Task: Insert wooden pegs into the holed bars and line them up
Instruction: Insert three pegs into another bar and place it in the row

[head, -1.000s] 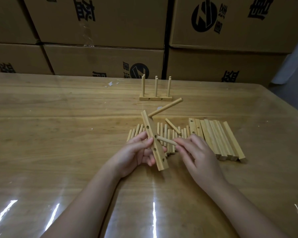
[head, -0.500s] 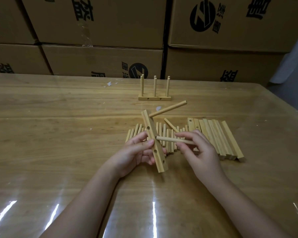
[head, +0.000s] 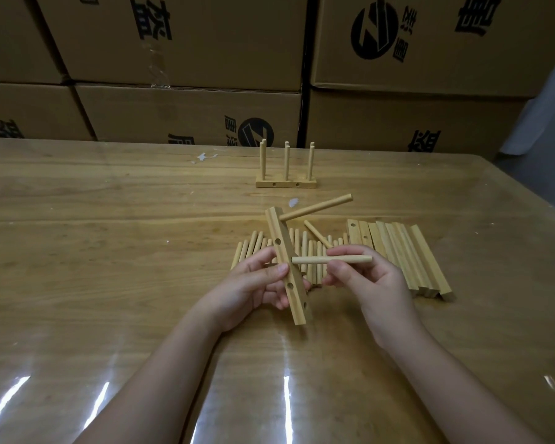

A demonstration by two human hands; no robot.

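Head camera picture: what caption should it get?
Left hand holds a holed bar; right hand pinches a wooden peg, tip at the bar.

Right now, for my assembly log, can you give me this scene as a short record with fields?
Left hand: grips the holed bar
Right hand: pinches a peg, level, tip against the bar
Tip in hole: cannot tell
Inserted peg: one, at the bar's far end
Loose pegs: lying in a row behind the hands
Spare bars: side by side, right
Finished piece: at the rear, pegs upright
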